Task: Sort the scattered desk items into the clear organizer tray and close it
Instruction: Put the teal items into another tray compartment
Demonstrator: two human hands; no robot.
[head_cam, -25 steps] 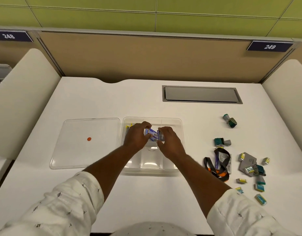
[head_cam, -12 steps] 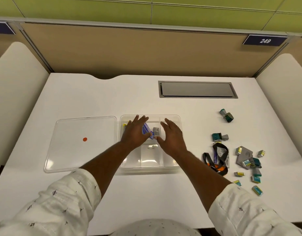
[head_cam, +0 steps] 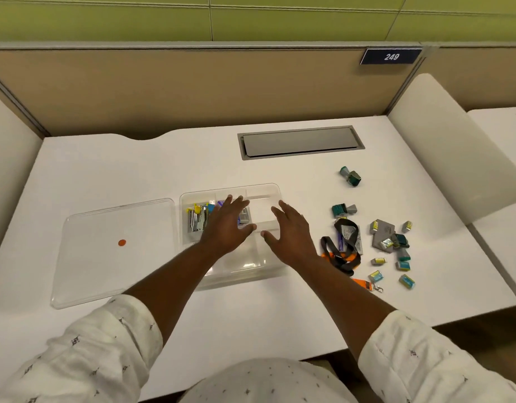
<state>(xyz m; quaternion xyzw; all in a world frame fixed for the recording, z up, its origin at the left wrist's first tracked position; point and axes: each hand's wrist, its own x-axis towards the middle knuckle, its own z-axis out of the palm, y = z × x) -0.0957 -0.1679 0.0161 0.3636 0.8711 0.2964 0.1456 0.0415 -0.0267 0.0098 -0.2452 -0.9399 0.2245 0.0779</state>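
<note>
The clear organizer tray (head_cam: 262, 189) lies in the middle of the white desk, its lid (head_cam: 105, 266) flat on the desk to its left. Small staplers (head_cam: 197, 219) fill the tray's far left compartment, and a purple and grey item (head_cam: 244, 215) lies in the compartment beside it. My left hand (head_cam: 226, 226) hovers open over that compartment. My right hand (head_cam: 291, 234) is spread open over the tray's right side, holding nothing. A black and orange lanyard (head_cam: 342, 245) and several small teal, yellow and grey boxes (head_cam: 392, 242) are scattered to the right.
A grey cable hatch (head_cam: 300, 141) is set into the desk behind the tray. Two teal and grey items (head_cam: 350, 176) lie near the far right. White side panels and a tan partition wall bound the desk.
Both hands held the purple and grey items together over the tray a second ago. They have let go, opened, and drawn apart, the right hand shifting rightward. The items now lie in the tray.
</note>
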